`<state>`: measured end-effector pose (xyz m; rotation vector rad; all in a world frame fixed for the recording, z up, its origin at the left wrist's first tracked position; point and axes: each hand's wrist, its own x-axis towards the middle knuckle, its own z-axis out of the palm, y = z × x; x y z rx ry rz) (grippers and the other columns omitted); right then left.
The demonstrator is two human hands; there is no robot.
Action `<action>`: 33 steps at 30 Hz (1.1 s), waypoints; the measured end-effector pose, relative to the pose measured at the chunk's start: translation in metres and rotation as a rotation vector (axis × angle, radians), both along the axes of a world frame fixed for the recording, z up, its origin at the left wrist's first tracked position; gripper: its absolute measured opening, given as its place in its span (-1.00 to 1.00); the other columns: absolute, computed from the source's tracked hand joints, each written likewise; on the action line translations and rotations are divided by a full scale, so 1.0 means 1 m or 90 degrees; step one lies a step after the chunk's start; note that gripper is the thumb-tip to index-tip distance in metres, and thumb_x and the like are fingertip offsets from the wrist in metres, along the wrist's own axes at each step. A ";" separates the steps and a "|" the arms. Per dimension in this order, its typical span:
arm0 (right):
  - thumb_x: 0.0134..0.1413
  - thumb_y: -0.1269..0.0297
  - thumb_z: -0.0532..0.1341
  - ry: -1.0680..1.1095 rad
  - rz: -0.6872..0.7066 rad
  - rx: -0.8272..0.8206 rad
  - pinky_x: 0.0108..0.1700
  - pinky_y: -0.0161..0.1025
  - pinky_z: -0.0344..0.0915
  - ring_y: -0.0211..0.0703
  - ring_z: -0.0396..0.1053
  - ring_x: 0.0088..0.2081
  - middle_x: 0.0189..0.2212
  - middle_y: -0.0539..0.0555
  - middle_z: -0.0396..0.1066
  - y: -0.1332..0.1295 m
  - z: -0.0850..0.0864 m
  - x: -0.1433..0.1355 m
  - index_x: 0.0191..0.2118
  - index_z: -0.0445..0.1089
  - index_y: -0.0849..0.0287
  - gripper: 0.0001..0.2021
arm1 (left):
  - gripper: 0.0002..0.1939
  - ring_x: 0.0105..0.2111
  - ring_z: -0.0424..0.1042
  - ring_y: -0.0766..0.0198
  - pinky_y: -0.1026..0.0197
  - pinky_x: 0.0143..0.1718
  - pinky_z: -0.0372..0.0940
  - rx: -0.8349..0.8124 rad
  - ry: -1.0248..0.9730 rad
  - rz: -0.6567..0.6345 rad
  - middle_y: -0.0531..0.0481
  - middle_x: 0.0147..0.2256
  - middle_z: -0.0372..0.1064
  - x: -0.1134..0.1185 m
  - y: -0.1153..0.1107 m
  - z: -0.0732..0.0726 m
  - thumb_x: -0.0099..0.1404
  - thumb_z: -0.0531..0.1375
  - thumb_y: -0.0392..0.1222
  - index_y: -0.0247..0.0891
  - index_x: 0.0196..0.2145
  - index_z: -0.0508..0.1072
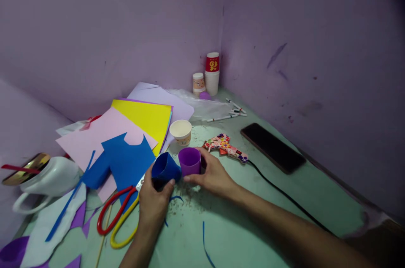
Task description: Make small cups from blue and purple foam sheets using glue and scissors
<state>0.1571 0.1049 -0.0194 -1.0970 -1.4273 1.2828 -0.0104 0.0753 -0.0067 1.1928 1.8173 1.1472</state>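
My left hand [155, 194] is closed round a dark blue paper cup shape [166, 169], its open top tilted up. Right beside it, my right hand [215, 173] grips a purple cup [190, 162] from its right side, thumb in front. The two cups are side by side just above the green table [247, 221]. Behind them stands a small white paper cup [181, 132]. To the left of my left hand lie scissors [118, 217] with red and yellow handles. A floral glue gun [225, 146] rests behind my right hand.
Blue [129, 158], pink and yellow [145, 116] sheets cover the back left. A white mug [53, 179] lies at far left. A black phone [272, 146] and the glue gun's cord [287, 196] are on the right. Stacked cups [212, 74] stand in the corner.
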 end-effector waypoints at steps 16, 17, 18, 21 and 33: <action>-0.27 0.44 0.40 -0.077 0.153 0.035 0.13 0.01 0.16 0.07 0.29 0.07 0.08 0.18 0.32 0.004 -0.012 0.008 0.20 0.12 0.18 -0.17 | -0.44 -0.12 0.43 -0.07 -0.02 -0.04 0.27 -0.007 0.072 -0.198 -0.13 -0.17 0.49 -0.017 0.000 0.000 -0.06 0.39 -0.06 -0.23 -0.07 0.45; -0.26 0.42 0.40 -0.041 0.155 0.010 0.13 0.01 0.17 0.07 0.29 0.08 0.10 0.21 0.30 0.004 -0.011 0.009 0.21 0.08 0.18 -0.16 | -0.43 -0.13 0.44 -0.07 -0.01 -0.06 0.29 -0.016 0.031 -0.189 -0.14 -0.18 0.49 -0.017 0.000 0.000 -0.08 0.40 -0.06 -0.23 -0.08 0.45; -0.25 0.38 0.41 0.006 0.153 -0.026 0.12 0.01 0.18 0.08 0.29 0.09 0.11 0.24 0.28 0.005 -0.010 0.010 0.22 0.06 0.19 -0.14 | -0.41 -0.14 0.44 -0.07 -0.01 -0.09 0.31 -0.026 -0.029 -0.179 -0.14 -0.18 0.49 -0.016 -0.001 0.001 -0.11 0.41 -0.06 -0.25 -0.09 0.45; -0.23 0.19 0.43 0.162 0.172 -0.164 0.03 -0.05 0.29 0.05 0.35 0.02 0.07 0.29 0.31 0.003 -0.006 0.011 0.20 0.07 0.24 -0.15 | -0.37 -0.20 0.47 -0.03 0.07 -0.22 0.36 -0.057 -0.244 -0.139 -0.15 -0.24 0.50 -0.011 -0.006 0.003 -0.15 0.40 0.00 -0.29 -0.11 0.44; -0.19 0.10 0.43 0.319 0.172 -0.353 -0.12 -0.10 0.44 -0.03 0.48 -0.20 -0.16 0.22 0.46 -0.012 -0.001 0.003 0.05 0.31 0.29 -0.34 | -0.61 -0.67 0.14 0.42 0.36 -0.69 -0.03 -0.082 -0.411 -0.087 0.12 -0.62 0.22 -0.007 -0.015 0.005 -0.07 0.38 0.02 -0.28 -0.35 0.48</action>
